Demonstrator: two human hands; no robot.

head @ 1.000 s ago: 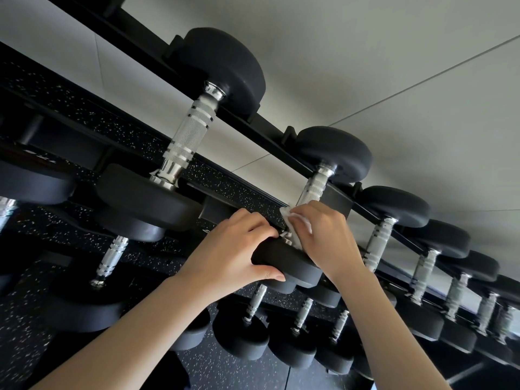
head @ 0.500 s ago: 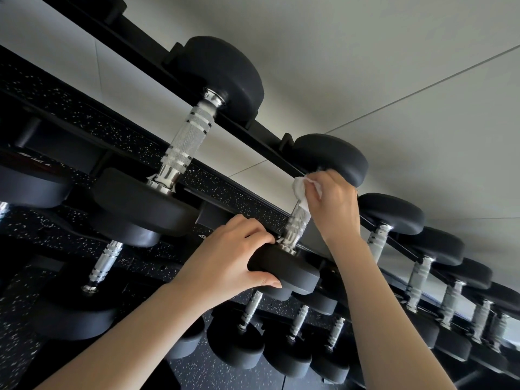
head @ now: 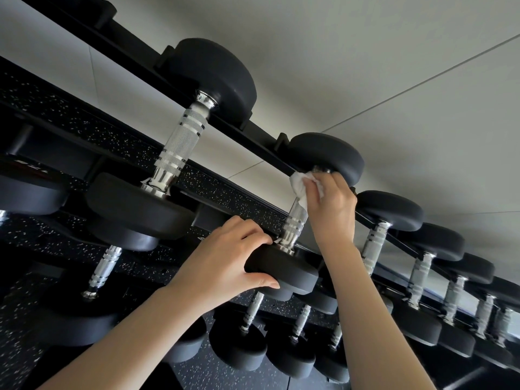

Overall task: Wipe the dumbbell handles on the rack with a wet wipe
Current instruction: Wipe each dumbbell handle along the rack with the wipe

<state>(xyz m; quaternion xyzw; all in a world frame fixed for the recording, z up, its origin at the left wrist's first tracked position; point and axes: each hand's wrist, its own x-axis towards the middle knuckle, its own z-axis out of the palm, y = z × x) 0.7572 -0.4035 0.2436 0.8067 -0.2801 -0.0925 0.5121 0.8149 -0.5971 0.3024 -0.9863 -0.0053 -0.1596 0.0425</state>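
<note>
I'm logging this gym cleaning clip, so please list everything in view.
dumbbells: more than ten, black heads with silver handles, in two rows on the rack
rack: one, black, slanting across the view
wipe: one, white, at the top end of one upper-row handle
wall: pale grey panels, behind the rack
speckled surface: black with white flecks, seen through the rack
left hand: grips that dumbbell's near head
right hand: holds the wipe against the handle
</note>
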